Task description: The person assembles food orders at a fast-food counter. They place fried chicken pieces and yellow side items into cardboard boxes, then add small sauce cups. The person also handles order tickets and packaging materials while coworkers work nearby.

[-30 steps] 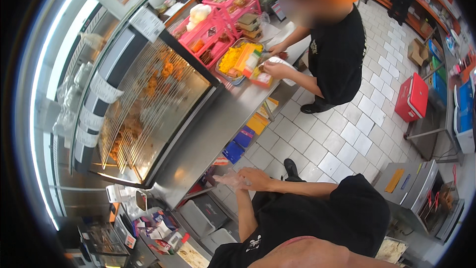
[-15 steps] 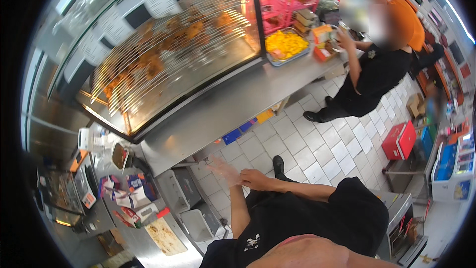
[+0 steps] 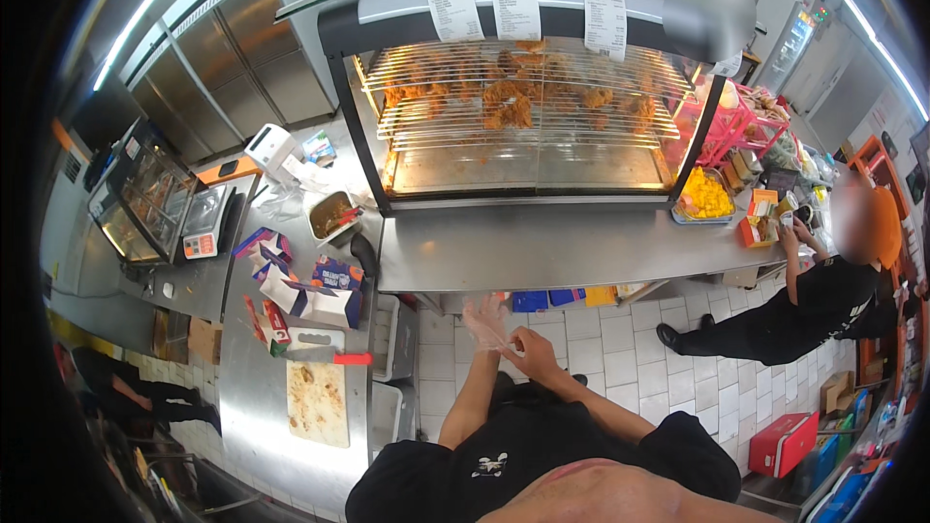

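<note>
A clear plastic glove (image 3: 481, 331) covers my left hand (image 3: 486, 318), which is raised with its fingers apart and nothing in it. At the left wrist, the bare fingers of my right hand (image 3: 531, 353) pinch the glove's cuff. Both hands are in front of my body, just short of a steel counter (image 3: 542, 252). On that counter stands a lit glass display case (image 3: 533, 169), with fried chicken pieces (image 3: 508, 105) on its wire racks.
To the left, a steel table (image 3: 257, 416) holds a stained cutting board (image 3: 318, 405), a red-handled knife (image 3: 325, 356) and open cardboard boxes (image 3: 310, 297). A co-worker (image 3: 823, 281) handles food at the right. Another person (image 3: 136, 387) is at the lower left. A red cooler (image 3: 783, 444) sits on the floor.
My view has swung left, bringing the display case to the middle and the left table further in. The right fingers stay at the glove's cuff; the co-worker appears farther right.
</note>
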`<control>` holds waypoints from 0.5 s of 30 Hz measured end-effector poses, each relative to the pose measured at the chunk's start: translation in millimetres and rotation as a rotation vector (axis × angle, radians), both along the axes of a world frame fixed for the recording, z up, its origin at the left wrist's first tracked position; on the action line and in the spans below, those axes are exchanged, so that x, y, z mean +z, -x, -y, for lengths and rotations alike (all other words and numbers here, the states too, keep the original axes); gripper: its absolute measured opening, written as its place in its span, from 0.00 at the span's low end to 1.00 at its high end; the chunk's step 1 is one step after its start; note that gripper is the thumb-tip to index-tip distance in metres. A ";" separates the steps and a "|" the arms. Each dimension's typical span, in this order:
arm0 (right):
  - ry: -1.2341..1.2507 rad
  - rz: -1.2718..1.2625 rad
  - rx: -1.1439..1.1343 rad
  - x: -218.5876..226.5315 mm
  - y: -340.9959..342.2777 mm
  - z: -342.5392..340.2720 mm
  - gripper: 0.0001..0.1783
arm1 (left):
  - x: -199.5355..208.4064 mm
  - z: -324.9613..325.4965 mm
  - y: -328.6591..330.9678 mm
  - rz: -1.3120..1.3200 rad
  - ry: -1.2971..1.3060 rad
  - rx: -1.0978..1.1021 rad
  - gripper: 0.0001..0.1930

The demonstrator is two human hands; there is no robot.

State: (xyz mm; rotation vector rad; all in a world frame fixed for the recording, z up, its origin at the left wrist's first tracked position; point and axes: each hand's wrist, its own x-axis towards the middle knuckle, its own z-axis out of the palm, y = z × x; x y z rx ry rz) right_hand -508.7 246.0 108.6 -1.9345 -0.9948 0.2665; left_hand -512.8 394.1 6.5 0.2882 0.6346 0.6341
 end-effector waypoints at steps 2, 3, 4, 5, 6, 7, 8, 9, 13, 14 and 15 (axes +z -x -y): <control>0.103 0.075 0.049 -1.5 -4.9 -5.0 0.13 | 14.1 -8.8 -3.3 0.041 -0.002 0.015 0.42; 0.109 0.119 0.099 -3.5 -7.2 -7.4 0.13 | 20.7 -11.8 -3.9 0.068 -0.008 0.008 0.42; 0.142 0.154 0.145 -6.1 -8.8 -8.6 0.14 | 26.5 -14.6 -5.4 0.080 -0.019 -0.001 0.42; 0.122 0.116 0.175 -9.0 -9.9 -9.4 0.14 | 31.4 -16.4 -7.2 0.098 -0.006 -0.017 0.39; 0.130 0.068 0.201 -12.0 -10.6 -9.4 0.14 | 34.7 -16.9 -8.5 0.099 0.002 -0.036 0.37; 0.164 0.012 0.234 -14.7 -10.8 -8.5 0.14 | 36.5 -17.2 -9.6 0.101 0.004 -0.048 0.34; 0.135 0.018 0.211 -16.7 -11.5 -6.7 0.15 | 36.5 -17.5 -11.0 0.117 0.025 -0.046 0.35; 0.133 0.019 0.197 -17.8 -12.8 -3.5 0.15 | 34.4 -18.5 -12.7 0.136 0.038 -0.035 0.36; 0.227 -0.093 0.253 -12.7 -23.3 26.6 0.18 | -8.2 -29.8 -10.7 0.279 0.103 -0.200 0.32; 0.300 -0.106 0.285 -9.9 -26.1 38.2 0.18 | -28.7 -34.3 -5.8 0.176 -0.032 -0.338 0.30; 0.405 -0.136 0.309 -7.0 -28.3 52.0 0.19 | -53.7 -38.1 2.8 0.061 -0.148 -0.463 0.29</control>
